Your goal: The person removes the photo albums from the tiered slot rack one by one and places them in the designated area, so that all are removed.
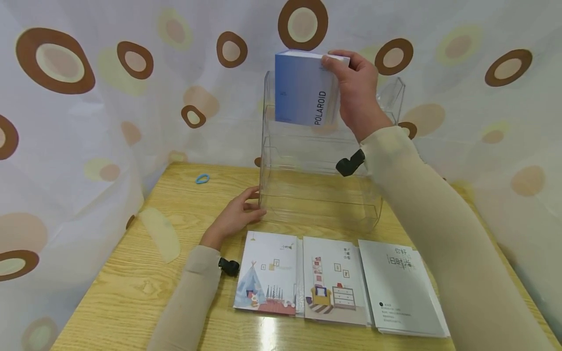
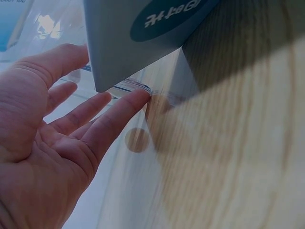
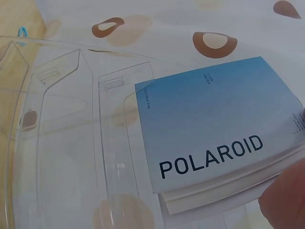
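My right hand (image 1: 357, 90) grips a blue-to-white notebook stack (image 1: 303, 90) by its upper right corner, thumb on the front. "POLAROID" is printed on the cover, and more white page edges show beneath it in the right wrist view. The stack is held at the top tier of a clear tiered acrylic rack (image 1: 320, 207), overlapping its upper part. Low on the rack's left side is my left hand (image 1: 234, 212), its fingers extended and the fingertips at the rack's bottom edge. The left wrist view shows these fingers (image 2: 119, 114) spread and reaching along that edge.
Three booklet stacks lie in a row before the rack: one with a tent picture (image 1: 268, 273), one with an armchair (image 1: 335, 282), one grey (image 1: 401, 287). A blue ring (image 1: 202, 179) sits on the wooden table (image 1: 118, 273). Behind hangs a patterned white curtain (image 1: 237, 97).
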The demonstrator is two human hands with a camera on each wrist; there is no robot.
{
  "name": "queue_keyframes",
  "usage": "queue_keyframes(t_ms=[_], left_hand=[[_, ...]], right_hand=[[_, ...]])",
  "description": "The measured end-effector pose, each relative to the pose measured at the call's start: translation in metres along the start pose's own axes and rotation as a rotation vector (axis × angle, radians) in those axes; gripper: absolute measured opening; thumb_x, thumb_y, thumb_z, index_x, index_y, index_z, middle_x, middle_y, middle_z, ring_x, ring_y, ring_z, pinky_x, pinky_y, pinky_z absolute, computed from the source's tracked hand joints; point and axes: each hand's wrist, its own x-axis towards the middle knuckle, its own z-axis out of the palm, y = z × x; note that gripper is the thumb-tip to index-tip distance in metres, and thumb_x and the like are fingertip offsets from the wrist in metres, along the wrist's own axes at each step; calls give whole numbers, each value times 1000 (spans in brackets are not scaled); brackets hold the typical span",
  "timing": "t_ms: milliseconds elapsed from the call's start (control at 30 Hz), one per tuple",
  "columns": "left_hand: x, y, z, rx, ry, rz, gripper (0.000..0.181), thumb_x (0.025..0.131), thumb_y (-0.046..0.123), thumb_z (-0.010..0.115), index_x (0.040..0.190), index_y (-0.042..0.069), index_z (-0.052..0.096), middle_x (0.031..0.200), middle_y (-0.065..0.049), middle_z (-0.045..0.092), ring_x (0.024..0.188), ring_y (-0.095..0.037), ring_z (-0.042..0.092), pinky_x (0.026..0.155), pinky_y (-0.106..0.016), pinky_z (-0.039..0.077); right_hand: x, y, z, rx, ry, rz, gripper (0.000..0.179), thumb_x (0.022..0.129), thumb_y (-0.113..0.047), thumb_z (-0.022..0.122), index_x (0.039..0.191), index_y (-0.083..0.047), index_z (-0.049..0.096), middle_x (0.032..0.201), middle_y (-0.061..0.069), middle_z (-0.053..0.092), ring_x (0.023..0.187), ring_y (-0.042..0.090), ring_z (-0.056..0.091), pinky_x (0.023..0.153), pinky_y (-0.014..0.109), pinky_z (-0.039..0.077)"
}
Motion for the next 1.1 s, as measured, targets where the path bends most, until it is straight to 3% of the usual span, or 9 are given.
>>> queue_keyframes(t_ms=[333,600,733,933,1100], left_hand=[[0,-1,0,5,-5,-1,77,112,18,71,178,21,31,175,-19,41,154,-44,56,112,-48,64],[-1,0,0,5,4,-1,78,112,18,71,178,20,30,175,-18,42,153,-43,57,112,-48,64],[-1,-1,1,-8,-1,-6,78,112,18,71,178,21,30,176,-18,41,153,-43,57,112,-48,64],[0,0,0,-19,-4,-6,77,112,16,72,177,23,32,175,-16,42,152,-41,58,111,-48,65],[1,0,-1,-11,0,-2,75,112,17,72,176,23,34,174,-16,43,152,-41,58,111,-48,65]], right_hand=[[-6,4,-23,2,39,-26,19,103,-22,84,121,-18,80,128,-4,69,126,19,62,119,37,49],[-13,5,-39,16,38,-64,19,102,-21,85,119,-16,81,121,-2,70,117,20,65,112,34,50],[-22,5,-50,21,55,-69,19,101,-19,86,119,-15,81,123,-2,68,119,21,64,113,34,50],[-38,8,-75,-12,42,-78,25,103,-22,85,126,-15,80,129,-3,65,128,20,59,123,39,42],[-51,8,-91,-44,26,-110,25,103,-23,84,126,-13,79,124,-1,67,122,21,62,118,40,44]])
